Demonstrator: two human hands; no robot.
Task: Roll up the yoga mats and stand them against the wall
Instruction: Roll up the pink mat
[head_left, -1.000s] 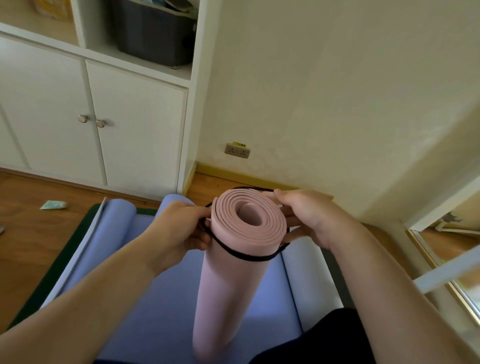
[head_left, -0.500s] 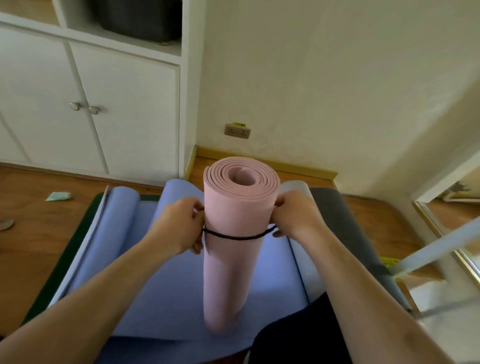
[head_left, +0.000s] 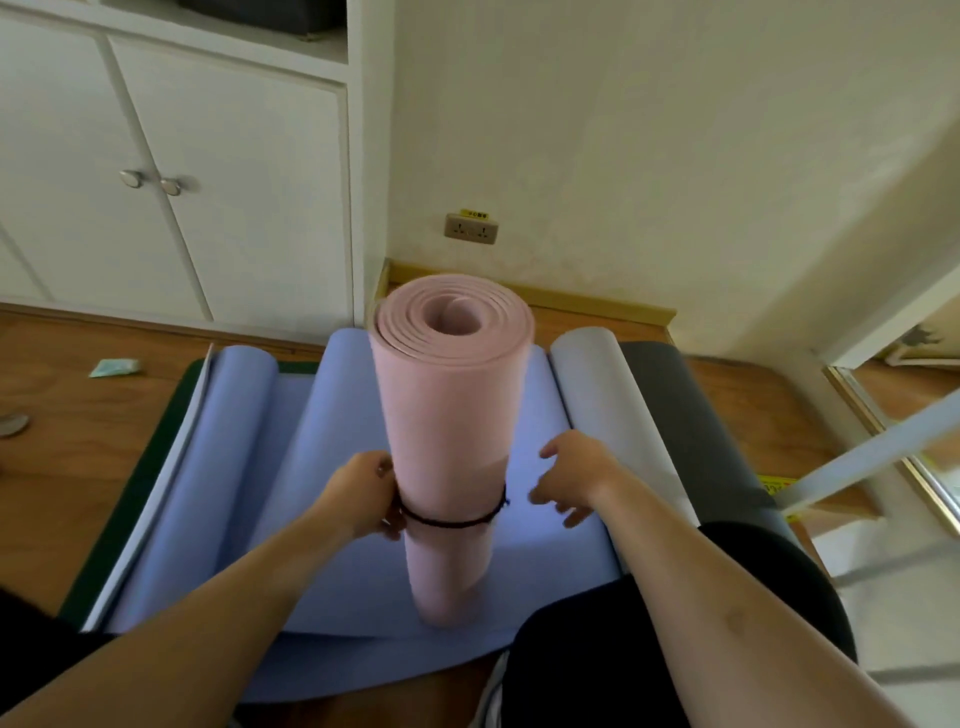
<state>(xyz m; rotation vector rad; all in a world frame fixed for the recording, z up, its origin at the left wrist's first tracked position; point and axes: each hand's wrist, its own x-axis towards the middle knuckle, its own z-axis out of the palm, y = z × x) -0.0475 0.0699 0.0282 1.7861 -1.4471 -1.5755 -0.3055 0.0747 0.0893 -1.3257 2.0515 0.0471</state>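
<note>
The black elastic band (head_left: 451, 521), which half a second ago circled the pink rolled mat (head_left: 451, 415) near its top, now sits low on the roll, and the roll stands upright on the flat blue mat (head_left: 322, 467), in front of the wall (head_left: 649, 156) but not yet against it. The left hand (head_left: 363, 493) pinches the band at the roll's left side, while the right hand (head_left: 574, 480) has let go and hovers just beside the roll with relaxed fingers. I judge the roll is now secured, so it can be carried to the wall, and the blue mat is not rolled yet.
</note>
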